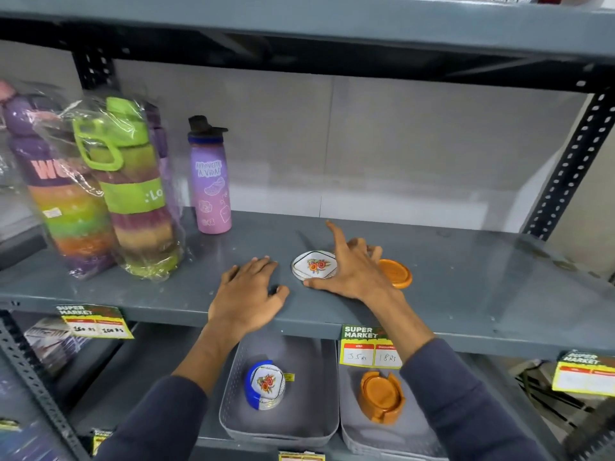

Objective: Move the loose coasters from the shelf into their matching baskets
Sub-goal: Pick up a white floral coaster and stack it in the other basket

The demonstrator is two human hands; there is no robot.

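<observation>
A white coaster with a flower print [312, 265] lies on the grey shelf [466, 281]. An orange round coaster [396, 272] lies just to its right. My right hand [352, 267] hovers over both with fingers spread, its thumb touching the shelf below the white coaster. My left hand [249, 291] rests flat on the shelf to the left, holding nothing. On the shelf below, a grey basket [233, 417] holds a blue holder with white flowered coasters [266, 384]. A second grey basket [352, 437] to its right holds an orange coaster holder [381, 395].
Wrapped rainbow bottles [133, 194] and a purple bottle [211, 181] stand at the shelf's left. Price tags [369, 347] hang on the shelf's front edge. A perforated upright [565, 168] stands at the right, and the upper shelf [299, 24] runs overhead.
</observation>
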